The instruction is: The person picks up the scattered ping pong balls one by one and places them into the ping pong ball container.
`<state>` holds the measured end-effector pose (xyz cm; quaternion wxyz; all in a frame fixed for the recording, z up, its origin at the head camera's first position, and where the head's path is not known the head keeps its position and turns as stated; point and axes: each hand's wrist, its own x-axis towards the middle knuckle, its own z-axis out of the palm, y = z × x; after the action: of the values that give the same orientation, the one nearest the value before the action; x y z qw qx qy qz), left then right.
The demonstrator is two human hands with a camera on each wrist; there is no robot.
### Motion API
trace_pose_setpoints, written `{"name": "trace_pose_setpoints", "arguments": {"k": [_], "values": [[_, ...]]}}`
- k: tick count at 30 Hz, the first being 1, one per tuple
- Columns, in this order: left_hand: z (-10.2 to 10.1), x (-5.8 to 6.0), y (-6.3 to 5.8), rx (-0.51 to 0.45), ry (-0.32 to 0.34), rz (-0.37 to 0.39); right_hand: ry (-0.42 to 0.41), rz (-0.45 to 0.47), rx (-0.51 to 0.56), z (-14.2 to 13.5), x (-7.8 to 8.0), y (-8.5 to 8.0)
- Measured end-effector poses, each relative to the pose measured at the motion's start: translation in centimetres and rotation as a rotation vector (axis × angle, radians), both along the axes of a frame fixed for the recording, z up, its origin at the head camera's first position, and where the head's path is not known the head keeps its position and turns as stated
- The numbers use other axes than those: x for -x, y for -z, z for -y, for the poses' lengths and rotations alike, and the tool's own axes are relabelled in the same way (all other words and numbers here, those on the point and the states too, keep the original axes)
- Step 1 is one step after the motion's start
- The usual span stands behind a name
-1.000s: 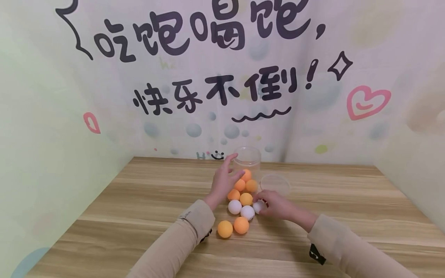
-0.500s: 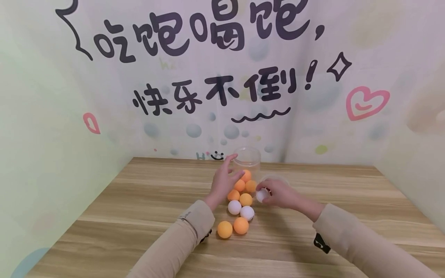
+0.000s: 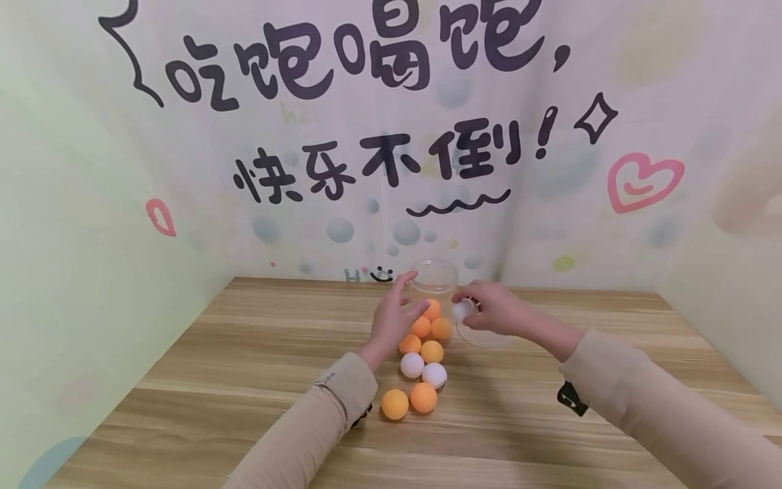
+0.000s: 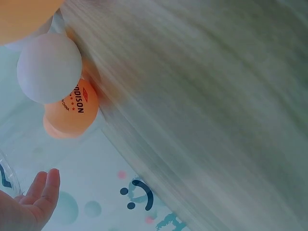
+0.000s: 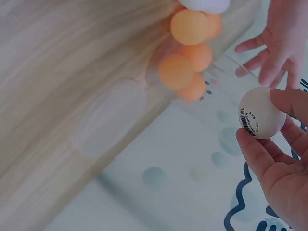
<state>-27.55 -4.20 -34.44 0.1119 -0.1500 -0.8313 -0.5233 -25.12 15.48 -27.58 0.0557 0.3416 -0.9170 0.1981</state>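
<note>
Between its thumb and fingers my right hand pinches a white ping-pong ball. In the right wrist view this ball shows printed lettering and hangs above the table. My left hand stands at the left side of a clear plastic jar, fingers extended and spread; whether they touch it is hard to tell. A few orange balls appear inside the jar's lower part. In front lie more orange balls and two white balls.
A clear round lid lies flat on the wooden table, just right of the jar and under my right hand. Behind the jar stands a printed wall cloth.
My right hand has lifted the white ball from beside the other balls and carried it back and up, near the jar's right side. The left hand has stayed in place.
</note>
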Motion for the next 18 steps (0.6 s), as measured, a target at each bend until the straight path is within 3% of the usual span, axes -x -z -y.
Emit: {"name": "trace_pose_setpoints", "arguments": {"k": [7, 18], "values": [[0.0, 0.1, 0.0, 0.002, -0.004, 0.030, 0.014, 0.004, 0.007, 0.5, 0.7, -2.0], [0.1, -0.2, -0.1, 0.005, 0.000, 0.008, 0.063, -0.010, 0.049, 1.6, 1.8, -4.1]]}}
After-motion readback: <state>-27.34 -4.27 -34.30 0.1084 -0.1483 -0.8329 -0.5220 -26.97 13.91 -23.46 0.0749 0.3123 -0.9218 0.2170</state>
